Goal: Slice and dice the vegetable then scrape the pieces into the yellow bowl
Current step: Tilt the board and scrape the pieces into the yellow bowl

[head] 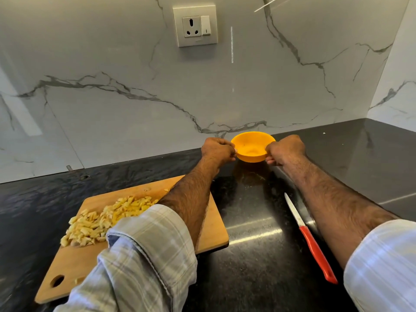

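the yellow bowl [253,147] sits at the back of the dark surface [258,255], right by the marble wall [202,91]; the left hand [217,150] grasps the bowl's left rim with curled fingers; the right hand [284,149] grasps the bowl's right rim the same way; the bowl looks bare inside; both arms reach out to it, with checked sleeves [146,255] rolled up past the wrists; the wooden cutting board [213,228] lies on the surface, nearer than the bowl and to its left; the left arm goes over the board's right part; a pile of pale yellow vegetable pieces [101,221] lies on the board, well apart from the bowl; a few loose bits lie near the board's far edge; the knife [308,237] with a red handle lies flat on the surface, nearer than the bowl and to its right, under the right arm; its tip points toward the bowl; no hand touches it; a wall socket [195,25] is high on the wall, above the bowl and a bit to the left.
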A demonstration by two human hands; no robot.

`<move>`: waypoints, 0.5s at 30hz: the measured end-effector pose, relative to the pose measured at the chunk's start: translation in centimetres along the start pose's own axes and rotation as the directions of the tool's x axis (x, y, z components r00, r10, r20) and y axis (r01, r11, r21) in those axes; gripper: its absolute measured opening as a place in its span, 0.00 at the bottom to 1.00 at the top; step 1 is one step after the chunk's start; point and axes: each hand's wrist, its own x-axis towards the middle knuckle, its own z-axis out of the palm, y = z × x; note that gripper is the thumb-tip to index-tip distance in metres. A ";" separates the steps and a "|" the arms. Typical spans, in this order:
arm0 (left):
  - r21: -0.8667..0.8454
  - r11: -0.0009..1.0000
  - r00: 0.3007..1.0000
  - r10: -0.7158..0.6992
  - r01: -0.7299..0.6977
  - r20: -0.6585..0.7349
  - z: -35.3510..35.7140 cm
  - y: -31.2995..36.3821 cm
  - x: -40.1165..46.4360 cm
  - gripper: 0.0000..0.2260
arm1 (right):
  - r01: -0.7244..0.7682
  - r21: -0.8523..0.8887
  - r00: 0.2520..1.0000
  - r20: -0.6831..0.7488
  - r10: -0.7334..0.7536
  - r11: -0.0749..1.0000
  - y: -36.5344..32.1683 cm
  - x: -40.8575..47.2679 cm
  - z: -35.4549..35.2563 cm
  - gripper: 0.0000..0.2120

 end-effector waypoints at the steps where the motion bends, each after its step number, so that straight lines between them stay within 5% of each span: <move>1: 0.005 1.000 1.000 0.000 0.000 0.006 0.0 0.1 -0.4 0.04 | -0.005 -0.001 1.000 0.006 0.005 1.000 -0.1 -0.3 -0.2 0.14; 15: 0.286 0.958 0.999 0.012 -0.021 0.034 -4.6 0.9 -11.5 0.06 | -0.040 -0.061 0.971 0.233 0.053 0.997 0.4 -12.6 -6.1 0.11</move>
